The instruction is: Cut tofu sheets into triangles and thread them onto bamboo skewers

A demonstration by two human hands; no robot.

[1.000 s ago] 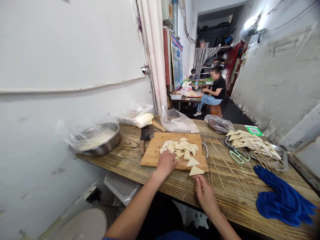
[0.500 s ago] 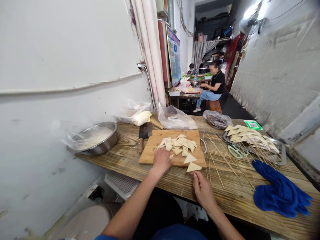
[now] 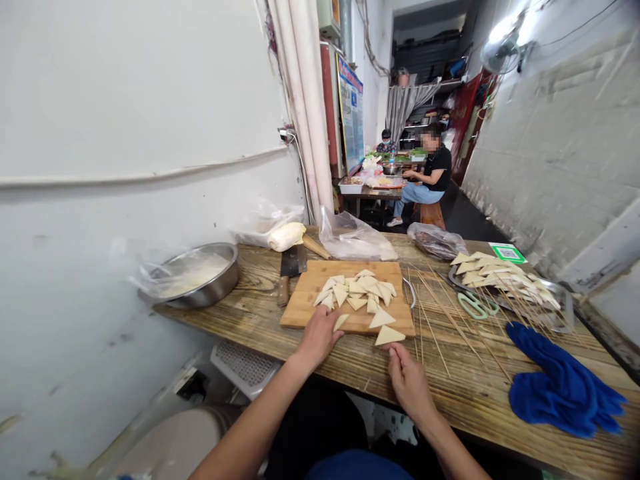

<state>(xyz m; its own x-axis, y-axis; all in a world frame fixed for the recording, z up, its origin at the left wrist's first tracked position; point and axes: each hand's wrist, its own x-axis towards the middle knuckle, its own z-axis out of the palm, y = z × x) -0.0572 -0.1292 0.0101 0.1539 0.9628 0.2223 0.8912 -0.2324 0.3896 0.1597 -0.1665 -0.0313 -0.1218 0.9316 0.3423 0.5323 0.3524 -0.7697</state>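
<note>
My left hand [image 3: 318,335] is at the near edge of the wooden cutting board [image 3: 300,310], its fingers closed on a pale triangular slice [image 3: 341,323]. Several similar slices, possibly tofu, lie in a loose pile [image 3: 357,288] beyond it. My right hand [image 3: 406,373] is closed at the board's near right corner, around what appears to be the end of a bamboo skewer, mostly hidden by the fingers. A triangular slice [image 3: 390,335] sits right at its fingertips, with another slice [image 3: 383,318] just beyond.
Loose bamboo skewers [image 3: 434,330], green-handled scissors [image 3: 477,305] and a blue cloth [image 3: 560,387] lie to the right. Skewered slices fill a metal tray [image 3: 455,277]. A cleaver [image 3: 293,261] rests left of the board, near a steel basin [image 3: 227,273]. Two people sit at a table behind.
My left hand has drawn back from the pile toward the board's near edge with a slice. My right hand stays almost where it was.
</note>
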